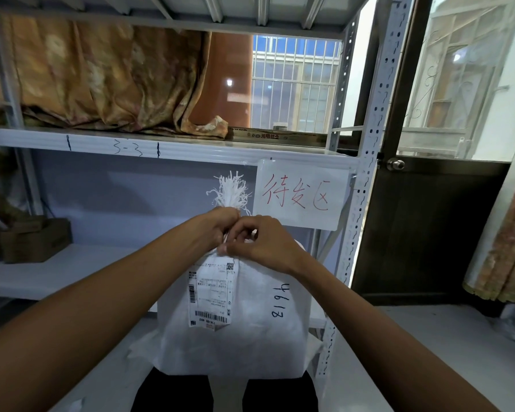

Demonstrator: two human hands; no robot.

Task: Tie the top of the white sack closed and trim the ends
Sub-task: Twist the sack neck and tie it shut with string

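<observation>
Two bare forearms reach up to a white woven sack standing upright just above dark trouser legs. The left hand grips the sack's gathered neck, fingers curled round it below its frayed white tuft. The right hand, touching the left, pinches the same neck. A printed shipping label lies on the sack's front. Behind the sack stands a grey metal shelf rack.

**Tally of things in view**

One white sack, with one printed label on it. One left hand and one right hand, two in all. One paper sign. One cardboard box. One door knob.
</observation>
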